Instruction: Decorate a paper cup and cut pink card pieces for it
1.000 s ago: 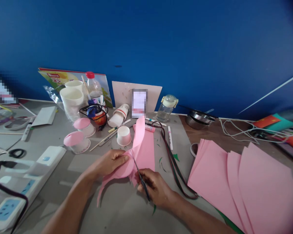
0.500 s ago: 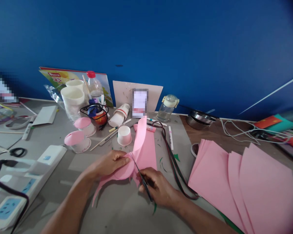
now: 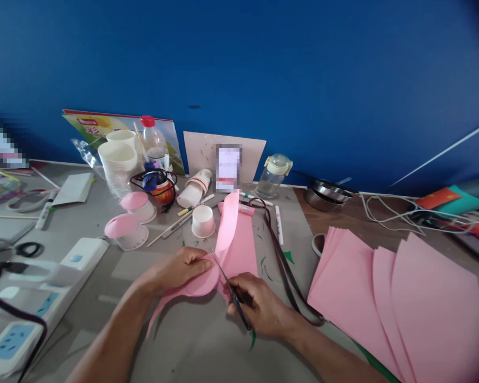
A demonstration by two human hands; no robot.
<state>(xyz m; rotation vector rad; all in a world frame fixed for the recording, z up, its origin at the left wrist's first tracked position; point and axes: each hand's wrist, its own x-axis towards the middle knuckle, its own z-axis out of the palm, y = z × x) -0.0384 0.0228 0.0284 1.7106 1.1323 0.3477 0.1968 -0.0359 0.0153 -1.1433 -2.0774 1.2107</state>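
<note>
Between thumb and fingers, my left hand (image 3: 186,268) pinches a sheet of pink paper (image 3: 203,282) that is partly cut into a rounded shape. A curling strip hangs from it toward the lower left, and another strip rises from the cut toward the phone. My right hand (image 3: 257,303) grips black-handled scissors (image 3: 232,292); their blades lie at the paper's round edge, close to my left thumb. A flat pink paper piece (image 3: 243,247) lies behind the blades. Beyond my hands stands a small white paper cup (image 3: 203,222).
Two pink-topped cups (image 3: 126,232) stand at left, near a power strip (image 3: 43,308). Behind them are stacked paper cups (image 3: 117,159). A phone (image 3: 228,167) leans at the back beside a glass jar (image 3: 274,175). Several pink sheets (image 3: 387,303) lie at right, with a dark strap (image 3: 281,266) nearer the middle.
The scissor blades have shifted slightly against the pink paper's edge. The hanging strip has swung a little left, and a ragged scrap below the round shape shows less. Both hands keep their hold.
</note>
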